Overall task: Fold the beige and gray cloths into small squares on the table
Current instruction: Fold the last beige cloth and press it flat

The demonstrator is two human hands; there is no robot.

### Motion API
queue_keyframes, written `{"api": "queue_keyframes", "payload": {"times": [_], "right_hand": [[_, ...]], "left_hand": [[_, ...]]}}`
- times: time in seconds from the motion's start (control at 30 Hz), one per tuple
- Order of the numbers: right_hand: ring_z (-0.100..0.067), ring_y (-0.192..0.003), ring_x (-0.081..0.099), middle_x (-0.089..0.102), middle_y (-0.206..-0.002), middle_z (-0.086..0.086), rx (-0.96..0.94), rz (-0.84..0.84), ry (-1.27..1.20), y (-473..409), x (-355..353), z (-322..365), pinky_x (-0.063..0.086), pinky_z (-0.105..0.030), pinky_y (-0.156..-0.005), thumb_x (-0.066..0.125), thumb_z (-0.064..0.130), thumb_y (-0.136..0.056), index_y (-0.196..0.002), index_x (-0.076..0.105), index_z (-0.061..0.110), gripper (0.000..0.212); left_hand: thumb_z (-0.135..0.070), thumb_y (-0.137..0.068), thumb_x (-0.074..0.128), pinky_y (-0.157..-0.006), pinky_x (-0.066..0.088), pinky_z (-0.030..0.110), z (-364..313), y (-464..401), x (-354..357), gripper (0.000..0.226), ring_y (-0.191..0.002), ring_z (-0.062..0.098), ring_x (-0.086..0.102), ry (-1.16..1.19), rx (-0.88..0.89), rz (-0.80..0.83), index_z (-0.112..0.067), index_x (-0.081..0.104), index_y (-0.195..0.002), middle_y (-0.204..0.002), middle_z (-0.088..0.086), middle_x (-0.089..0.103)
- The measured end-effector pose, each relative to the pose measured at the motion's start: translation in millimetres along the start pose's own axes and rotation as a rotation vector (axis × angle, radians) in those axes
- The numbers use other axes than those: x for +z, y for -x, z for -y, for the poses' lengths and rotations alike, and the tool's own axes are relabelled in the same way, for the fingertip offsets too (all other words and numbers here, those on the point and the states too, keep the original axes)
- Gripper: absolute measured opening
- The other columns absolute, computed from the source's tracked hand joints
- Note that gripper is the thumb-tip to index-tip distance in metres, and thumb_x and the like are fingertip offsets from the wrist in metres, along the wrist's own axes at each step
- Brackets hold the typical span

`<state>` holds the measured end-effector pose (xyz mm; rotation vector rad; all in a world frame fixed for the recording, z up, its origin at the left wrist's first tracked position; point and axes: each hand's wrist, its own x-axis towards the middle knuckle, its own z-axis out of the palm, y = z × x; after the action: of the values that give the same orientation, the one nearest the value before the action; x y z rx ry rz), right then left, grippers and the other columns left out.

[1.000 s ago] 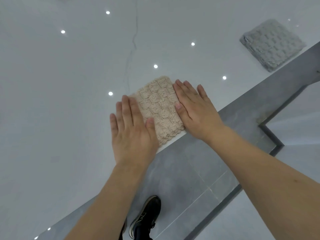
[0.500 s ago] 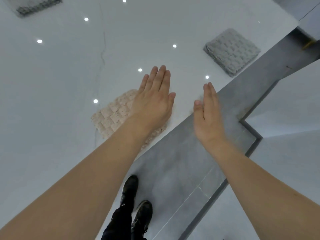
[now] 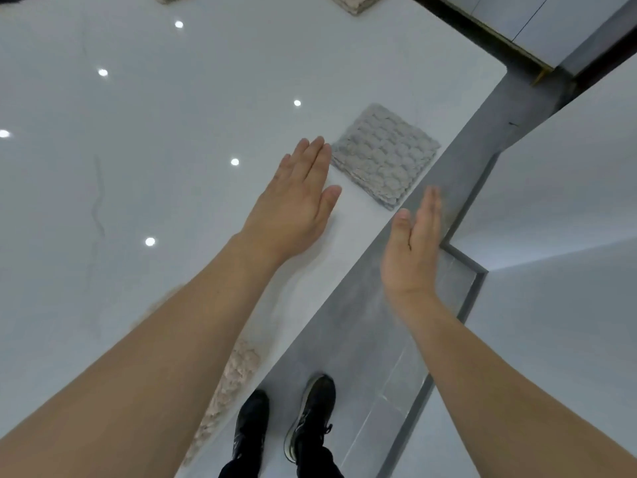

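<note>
Now | gray cloth (image 3: 386, 155): nubby folded square | left hand (image 3: 293, 205): flat

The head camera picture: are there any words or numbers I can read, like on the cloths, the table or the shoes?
None: no word, number or label can be read.
Gray cloth: only a woven pattern, no tag showing.
Beige cloth: mostly hidden by the left arm, no tag showing.
Table: only light spots.
Black shoes: a pale side mark, too blurred to read.
</note>
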<state>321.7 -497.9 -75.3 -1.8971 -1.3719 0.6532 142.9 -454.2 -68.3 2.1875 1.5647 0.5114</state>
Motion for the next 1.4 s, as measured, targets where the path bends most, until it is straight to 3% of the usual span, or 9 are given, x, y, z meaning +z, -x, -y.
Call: {"api": "queue_keyframes", "payload": {"times": [0.13,0.3,0.43,0.6,0.97,1.07,1.17,1.23,1.4], "right_hand": [[0.002,-0.144,0.001,0.004,-0.162,0.006,0.013,0.002,-0.035,-42.5,-10.7,-7.7,-0.004,0.003,-0.103,0.025,0.03,-0.105,-0.154,0.009,0.016,0.054],[-0.002,-0.145,0.004,0.008,-0.162,0.0,-0.023,-0.027,-0.087,-93.6,-9.7,-10.5,-0.003,0.004,-0.103,0.026,0.027,-0.105,-0.153,0.012,0.011,0.052],[-0.004,-0.147,0.003,0.007,-0.162,0.001,-0.093,-0.003,-0.12,-122.6,6.6,-13.4,0.001,-0.007,-0.113,0.024,0.028,-0.105,-0.153,0.013,0.011,0.052],[-0.009,-0.148,-0.003,0.004,-0.162,0.001,-0.113,0.032,0.074,-142.6,26.8,-29.0,0.001,-0.036,-0.122,0.02,0.031,-0.104,-0.154,0.011,0.013,0.054],[-0.009,-0.146,-0.015,-0.008,-0.162,0.002,-0.211,0.219,0.515,-153.6,-0.7,-56.3,-0.011,-0.038,-0.12,0.005,0.045,-0.102,-0.154,-0.003,0.015,0.06],[-0.01,-0.147,-0.011,-0.003,-0.162,0.0,-0.241,0.298,0.512,-174.7,-20.6,-58.3,-0.013,-0.034,-0.119,0.007,0.044,-0.102,-0.154,0.003,0.014,0.06],[-0.005,-0.147,-0.004,0.004,-0.162,0.002,-0.318,0.395,0.282,-201.8,-25.2,-38.4,-0.007,-0.031,-0.121,0.015,0.037,-0.105,-0.154,0.01,0.014,0.054],[-0.002,-0.147,0.0,0.009,-0.161,0.006,-0.419,0.501,0.145,-216.8,-22.3,-21.4,-0.002,-0.027,-0.121,0.02,0.03,-0.106,-0.154,0.016,0.015,0.05],[-0.004,-0.147,0.008,0.017,-0.159,0.005,-0.621,0.713,0.116,-246.9,-8.9,-7.3,0.005,-0.03,-0.121,0.025,0.024,-0.106,-0.151,0.024,0.013,0.047]], "left_hand": [[-0.039,-0.105,0.025,-0.122,0.006,0.037,-9.1,-40.3,8.0,0.06,-0.15,0.018,-0.001,0.091,-0.019,0.047,-0.008,0.013,-0.154,-0.163,0.005,0.008],[-0.035,-0.106,0.027,-0.122,0.003,0.029,-12.1,-96.2,14.6,0.057,-0.15,0.013,-0.001,0.145,0.023,0.052,-0.009,0.012,-0.155,-0.163,0.003,0.007],[-0.036,-0.106,0.026,-0.122,0.007,0.031,-6.5,-136.7,24.3,0.057,-0.15,0.013,0.005,0.173,0.075,0.063,-0.008,0.015,-0.154,-0.163,0.005,0.01],[-0.039,-0.105,0.026,-0.122,0.01,0.034,0.8,-162.8,44.4,0.057,-0.15,0.017,0.01,0.109,0.104,0.139,-0.01,0.021,-0.153,-0.162,0.006,0.016],[-0.048,-0.102,0.012,-0.122,0.002,0.034,37.2,-165.3,39.5,0.06,-0.149,0.012,0.013,-0.126,0.121,0.145,-0.019,0.022,-0.154,-0.16,-0.003,0.023],[-0.033,-0.106,0.025,-0.119,0.002,0.032,41.2,-154.4,37.2,0.049,-0.148,0.02,0.018,-0.023,-0.079,-0.018,-0.013,0.032,-0.15,-0.157,0.004,0.031],[-0.02,-0.105,0.028,-0.12,0.0,0.03,13.0,-130.2,38.7,0.045,-0.149,0.022,0.015,0.16,-0.472,-0.391,-0.007,0.035,-0.148,-0.156,0.007,0.032],[-0.021,-0.105,0.025,-0.12,-0.003,0.03,-25.9,-122.4,44.0,0.046,-0.15,0.019,0.008,0.29,-0.617,-0.566,-0.008,0.031,-0.149,-0.158,0.005,0.027],[-0.025,-0.106,0.022,-0.121,-0.006,0.034,-96.1,-138.9,76.5,0.049,-0.15,0.014,0.001,0.409,-0.757,-0.674,-0.009,0.023,-0.153,-0.161,0.002,0.018]]}}
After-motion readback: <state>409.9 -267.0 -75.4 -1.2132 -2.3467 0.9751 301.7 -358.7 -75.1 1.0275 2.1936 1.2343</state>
